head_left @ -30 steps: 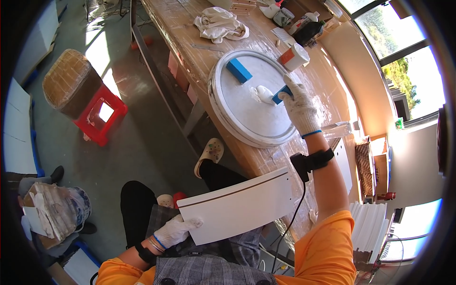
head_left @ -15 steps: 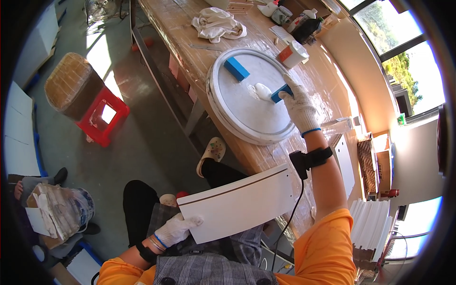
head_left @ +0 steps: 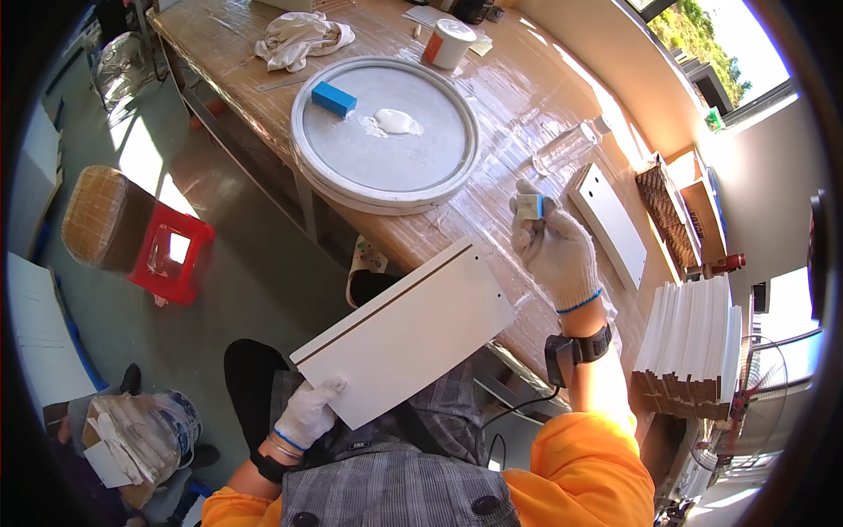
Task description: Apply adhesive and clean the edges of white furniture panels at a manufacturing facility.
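Note:
My left hand, in a white knit glove, grips the lower left corner of a white board with a dark groove along one long edge. The board is tilted over my lap, its far end by the table edge. Raised over the table, my gloved right hand pinches a small blue block, a pale smeared face showing. Left of it lies a large round grey lid, bearing a dab of white paste and a second blue block. Which material the blocks are, I cannot tell.
On the plastic-covered table are a crumpled white cloth, a white tub, a clear bottle and another white drilled board. Stacked white boards stand at right. A red stool is on the floor, left.
My right hand has lifted the blue block off the lid and brought it nearer, turning its pale face up. The board has tilted more steeply in my left hand. The view has shifted right.

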A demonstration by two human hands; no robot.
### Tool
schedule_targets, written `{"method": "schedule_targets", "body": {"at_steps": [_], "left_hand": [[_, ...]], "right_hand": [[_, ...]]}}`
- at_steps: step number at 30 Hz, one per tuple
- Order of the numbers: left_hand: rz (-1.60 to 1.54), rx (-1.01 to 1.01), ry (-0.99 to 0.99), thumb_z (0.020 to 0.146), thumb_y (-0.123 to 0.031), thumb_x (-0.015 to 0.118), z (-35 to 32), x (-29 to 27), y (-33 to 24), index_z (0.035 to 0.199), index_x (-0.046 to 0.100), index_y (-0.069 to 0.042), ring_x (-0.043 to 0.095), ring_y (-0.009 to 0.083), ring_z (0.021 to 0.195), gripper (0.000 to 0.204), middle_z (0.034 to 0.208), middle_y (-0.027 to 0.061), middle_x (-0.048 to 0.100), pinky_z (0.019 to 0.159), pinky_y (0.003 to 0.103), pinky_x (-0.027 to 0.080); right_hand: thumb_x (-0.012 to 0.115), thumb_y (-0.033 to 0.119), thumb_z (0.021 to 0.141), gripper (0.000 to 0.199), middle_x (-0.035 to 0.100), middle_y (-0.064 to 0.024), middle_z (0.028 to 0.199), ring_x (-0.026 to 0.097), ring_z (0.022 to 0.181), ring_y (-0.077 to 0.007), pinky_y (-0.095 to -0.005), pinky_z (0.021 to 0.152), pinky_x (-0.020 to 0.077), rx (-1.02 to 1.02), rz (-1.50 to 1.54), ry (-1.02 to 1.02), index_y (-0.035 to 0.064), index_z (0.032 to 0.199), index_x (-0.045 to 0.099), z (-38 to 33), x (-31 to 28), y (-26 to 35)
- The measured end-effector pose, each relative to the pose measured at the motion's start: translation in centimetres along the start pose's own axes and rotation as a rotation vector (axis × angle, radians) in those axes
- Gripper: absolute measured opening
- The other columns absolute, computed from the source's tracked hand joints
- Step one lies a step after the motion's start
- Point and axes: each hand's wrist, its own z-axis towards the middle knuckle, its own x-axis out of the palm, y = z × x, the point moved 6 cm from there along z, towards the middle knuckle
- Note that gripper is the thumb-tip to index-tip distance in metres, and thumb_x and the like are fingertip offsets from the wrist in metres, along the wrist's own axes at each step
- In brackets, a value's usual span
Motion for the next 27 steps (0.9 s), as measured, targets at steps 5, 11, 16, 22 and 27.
{"method": "schedule_targets", "body": {"at_steps": [5, 11, 16, 22, 27], "left_hand": [[-0.019, 0.029, -0.042, 0.085, -0.006, 0.06, 0.1, -0.4, 1.6, 0.125, 0.05, -0.002, 0.055, 0.0224, 0.11, 0.042, 0.117, 0.008, 0.058, 0.099, 0.038, 0.042], [-0.039, 0.015, -0.13, 0.082, -0.003, 0.058, 0.1, -1.5, 3.2, 0.122, 0.053, -0.002, 0.057, 0.0236, 0.108, 0.04, 0.114, 0.0082, 0.059, 0.096, 0.038, 0.044], [-0.019, 0.015, -0.153, 0.083, -0.004, 0.056, -0.1, -1.5, 3.3, 0.12, 0.054, -0.002, 0.057, 0.0242, 0.107, 0.037, 0.114, 0.0089, 0.06, 0.095, 0.038, 0.045], [-0.039, 0.022, -0.126, 0.082, -0.002, 0.054, -0.2, -1.2, 3.4, 0.119, 0.054, -0.002, 0.058, 0.0235, 0.106, 0.037, 0.112, 0.0081, 0.06, 0.095, 0.039, 0.046], [-0.063, 0.012, -0.174, 0.08, 0.001, 0.053, -0.1, -2.5, 3.9, 0.113, 0.057, -0.003, 0.059, 0.0227, 0.103, 0.034, 0.106, 0.0066, 0.062, 0.094, 0.039, 0.046]], "right_hand": [[0.048, 0.014, 0.095, 0.046, 0.058, -0.0118, 0.117, 0.059, 0.092, -0.0153, -0.0266, 0.079, 0.0504, -0.455, -0.95, -0.331, -0.0045, 0.137, 0.039, -7.9, -1.3, 2.7], [0.059, 0.002, 0.085, 0.055, 0.055, -0.0109, 0.109, 0.055, 0.099, -0.0201, -0.0314, 0.087, 0.0467, -0.522, -1.664, -0.507, 0.011, 0.138, 0.045, -13.8, -3.6, 1.2], [0.063, 0.0, 0.08, 0.06, 0.057, -0.0134, 0.105, 0.058, 0.093, -0.0249, -0.0339, 0.082, 0.0478, -0.568, -1.757, -0.427, 0.0124, 0.137, 0.047, -13.7, -4.6, 0.4], [0.063, -0.003, 0.076, 0.06, 0.059, -0.0159, 0.101, 0.06, 0.09, -0.031, -0.0374, 0.08, 0.049, -0.623, -1.801, -0.188, 0.0111, 0.133, 0.051, -11.7, -3.4, 0.1], [0.063, -0.005, 0.074, 0.061, 0.059, -0.0164, 0.099, 0.06, 0.088, -0.0318, -0.0384, 0.079, 0.049, -0.712, -1.835, -0.126, 0.0112, 0.132, 0.052, -11.2, -2.3, 0.3]]}}
